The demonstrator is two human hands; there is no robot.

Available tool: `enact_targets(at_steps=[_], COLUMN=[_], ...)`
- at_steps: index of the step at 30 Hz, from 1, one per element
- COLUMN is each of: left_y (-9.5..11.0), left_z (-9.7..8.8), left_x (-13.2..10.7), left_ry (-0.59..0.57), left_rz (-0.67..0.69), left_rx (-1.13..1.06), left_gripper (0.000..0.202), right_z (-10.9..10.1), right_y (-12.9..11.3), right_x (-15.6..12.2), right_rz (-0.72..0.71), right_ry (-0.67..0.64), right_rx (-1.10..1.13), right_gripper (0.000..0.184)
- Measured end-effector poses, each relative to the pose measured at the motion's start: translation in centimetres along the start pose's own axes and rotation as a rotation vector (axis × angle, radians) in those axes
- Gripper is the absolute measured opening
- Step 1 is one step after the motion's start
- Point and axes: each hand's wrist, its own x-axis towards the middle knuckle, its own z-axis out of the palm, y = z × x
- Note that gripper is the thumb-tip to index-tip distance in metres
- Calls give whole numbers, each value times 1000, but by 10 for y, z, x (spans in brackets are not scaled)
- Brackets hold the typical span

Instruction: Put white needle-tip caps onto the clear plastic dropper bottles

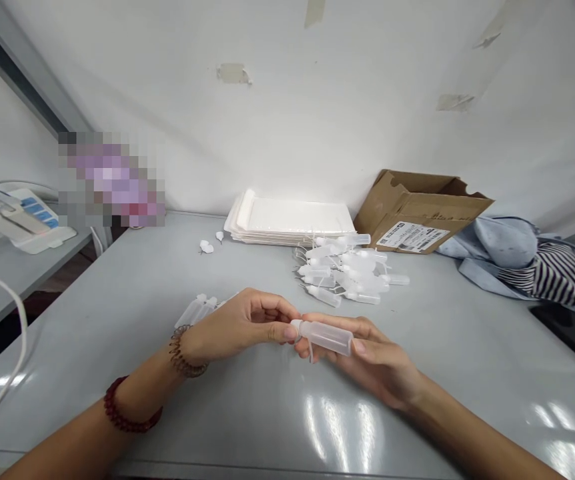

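Forearms [75, 430] up close, I've got my left hand [240, 323] pinching a bottle [328, 337] at its cap [296, 329], right hand [380, 363] holding its base, messy bottle pile [360, 268] behind

Held bottle [328, 337]: one. Piled bottles [325, 295]: at least eight. Half-hidden bottles [190, 312]: at least two. Hands [227, 330]: two. Wristbands [113, 405]: two. Carton [430, 208]: one.

Left hand [240, 323] pinching a bottle's [328, 338] 9 o'clock end, right hand [380, 373] gripping its 3 o'clock end, messy bottle pile [362, 273] around 12, cardboard box [410, 213] near 1.
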Motion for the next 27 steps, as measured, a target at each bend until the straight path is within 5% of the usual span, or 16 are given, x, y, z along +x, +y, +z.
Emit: enact_targets(at_steps=[8,15,20,27], left_y=[-1,0,0,-3], left_z=[2,1,1,2], left_x=[-1,-1,1,1], left_ry=[-30,191,215,241], left_rz=[61,-3,-6,-22], left_rx=[-62,61,84,86], left_gripper=[11,12,15,17], right_z=[-4,-6,-5,-6], right_y=[6,-1,-1,6], right_x=[0,-4,-8,-5], right_rz=[-15,-134,-258,-511], right_ry=[69,204,300,270], right_rx=[114,-499,-863,-1127], right_gripper=[33,30,32,40])
